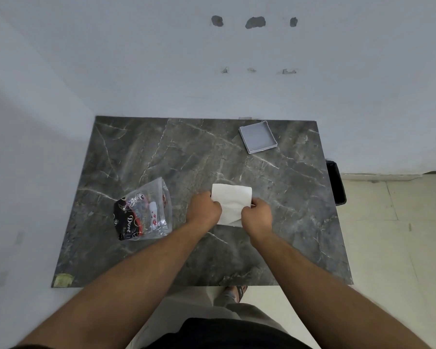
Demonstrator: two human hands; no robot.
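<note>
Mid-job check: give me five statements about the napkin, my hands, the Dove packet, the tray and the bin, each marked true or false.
1. The left hand and right hand both grip the white napkin. True.
2. The grey tray holds a folded napkin. False: nothing shows inside it.
3. The Dove packet lies to the left of both hands. True.
4. The Dove packet sits in the grey tray. False: it lies on the marble table, well apart from the tray at the far right.
5. The black bin stands on the table. False: it is on the floor by the table's right edge.
</note>
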